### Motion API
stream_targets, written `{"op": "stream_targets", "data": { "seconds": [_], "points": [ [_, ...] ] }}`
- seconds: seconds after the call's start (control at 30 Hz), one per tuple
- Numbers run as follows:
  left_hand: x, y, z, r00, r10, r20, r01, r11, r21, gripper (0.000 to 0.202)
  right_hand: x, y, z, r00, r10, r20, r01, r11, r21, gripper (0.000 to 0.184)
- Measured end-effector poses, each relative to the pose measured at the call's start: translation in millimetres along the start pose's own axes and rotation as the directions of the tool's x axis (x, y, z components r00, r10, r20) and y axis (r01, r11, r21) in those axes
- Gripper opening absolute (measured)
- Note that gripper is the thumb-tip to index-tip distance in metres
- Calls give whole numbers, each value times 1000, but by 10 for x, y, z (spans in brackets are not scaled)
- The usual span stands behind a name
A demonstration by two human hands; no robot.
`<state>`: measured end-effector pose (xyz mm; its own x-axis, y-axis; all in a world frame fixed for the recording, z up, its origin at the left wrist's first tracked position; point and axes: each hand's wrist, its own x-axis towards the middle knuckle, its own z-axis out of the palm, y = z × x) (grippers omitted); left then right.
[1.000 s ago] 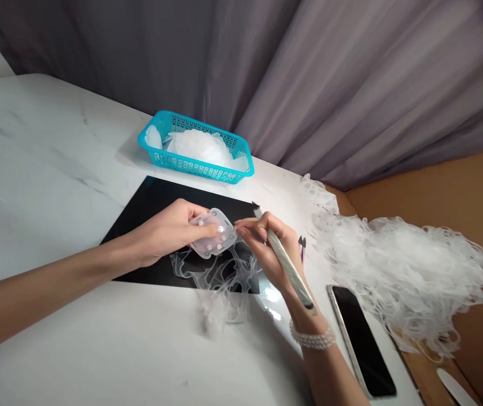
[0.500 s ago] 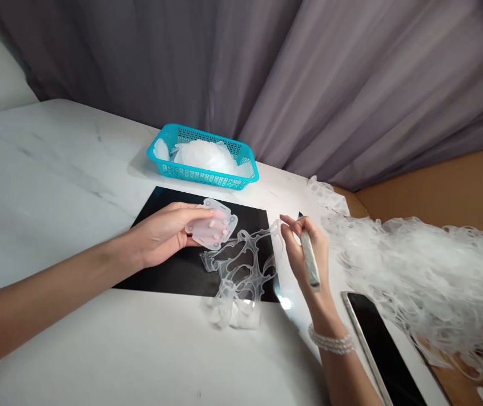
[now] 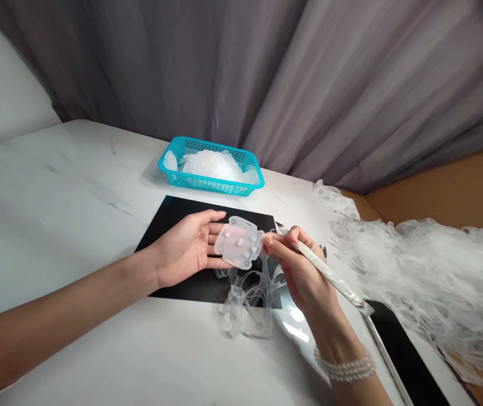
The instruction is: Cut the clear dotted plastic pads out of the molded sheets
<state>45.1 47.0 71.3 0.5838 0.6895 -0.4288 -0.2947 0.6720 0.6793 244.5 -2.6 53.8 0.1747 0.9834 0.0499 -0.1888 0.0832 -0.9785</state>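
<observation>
We are cradling the translucent squarish silicone pad [image 3: 239, 243] on our open left hand [image 3: 188, 252], our right hand [image 3: 302, 273], clamped on a thin white craft knife [image 3: 334, 278], touching its right edge

This is looking like a home corner working as a small piecework station: grey curtains [image 3: 266, 73] are hanging behind a white marble-look tabletop [image 3: 76, 186], a teal basket [image 3: 207, 181] is holding translucent moulded parts, and trimmed scraps [image 3: 427, 265] are heaping over a cardboard box [image 3: 435, 197]
</observation>
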Motion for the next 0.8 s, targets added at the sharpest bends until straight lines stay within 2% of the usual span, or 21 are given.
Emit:
{"op": "stream_targets", "data": {
  "seconds": [0.07,0.1,0.17,0.23,0.3,0.33,0.37,0.43,0.53,0.67,0.73,0.8],
  "points": [
    [9,-5,-10,998,-22,-59,20,999,-41,53,-18,-3,-13,985,-157,-69,147,981,-129,43],
    [17,-12,-22,995,-34,-89,29,998,-60,59,-36,5,-8,962,-262,-82,237,944,-229,42],
    [31,-35,-48,993,-66,-96,56,994,-99,68,-85,41,28,898,-440,20,406,811,-421,40],
    [38,-59,-65,996,-91,-11,89,988,-123,69,-139,84,80,853,-467,232,517,703,-489,37],
    [39,-72,-69,991,-92,95,104,986,-129,67,-179,99,117,838,-410,359,542,703,-462,36],
    [38,-74,-67,988,-89,130,105,986,-130,65,-189,89,122,849,-398,349,523,730,-441,37],
    [38,-74,-65,986,-87,145,106,986,-132,64,-190,69,115,869,-402,290,493,764,-417,37],
    [42,-68,-59,988,-82,129,101,984,-146,61,-167,9,74,894,-438,96,441,822,-361,38],
    [58,-60,-59,993,-83,79,94,984,-150,56,-88,-66,-33,880,-455,-135,407,870,-278,38],
    [68,-62,-72,998,-41,48,46,992,-114,47,15,-84,-206,849,-449,-279,394,889,-231,38],
    [67,-69,-79,999,-16,41,20,995,-93,42,41,-73,-281,829,-460,-318,405,886,-226,40],
    [66,-90,-82,1000,13,25,-12,998,-60,38,44,-56,-309,829,-454,-327,391,888,-242,41]
  ]
}}
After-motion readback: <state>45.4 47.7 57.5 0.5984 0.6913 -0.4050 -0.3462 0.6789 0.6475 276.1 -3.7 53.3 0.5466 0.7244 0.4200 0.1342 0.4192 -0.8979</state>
